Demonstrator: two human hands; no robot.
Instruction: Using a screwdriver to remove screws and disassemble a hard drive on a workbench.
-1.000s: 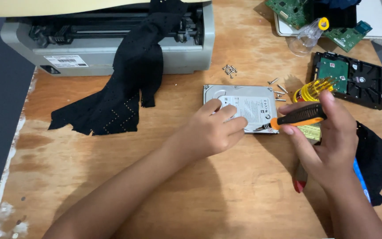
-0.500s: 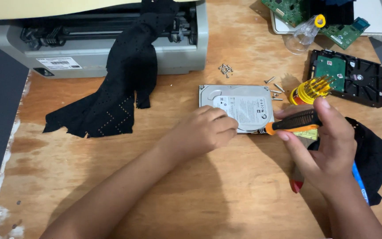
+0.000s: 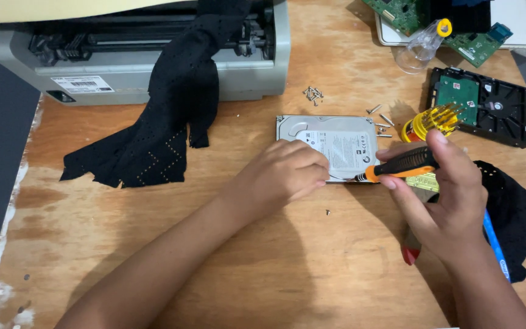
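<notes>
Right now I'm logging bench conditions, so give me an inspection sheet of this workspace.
Surface: wooden table, worn at its left edge.
Job's things: hard drive lying flat; screwdriver tip at its lower right edge.
Clutter: loose screws, black cloth, second drive, circuit boards, bit holder.
Grippers: left hand on the drive; right hand holds the screwdriver.
Cables: nothing seen.
Surroundings: grey printer.

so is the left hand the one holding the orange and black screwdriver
No, the right hand grips the orange and black screwdriver, while the left hand rests on the silver hard drive.
</notes>
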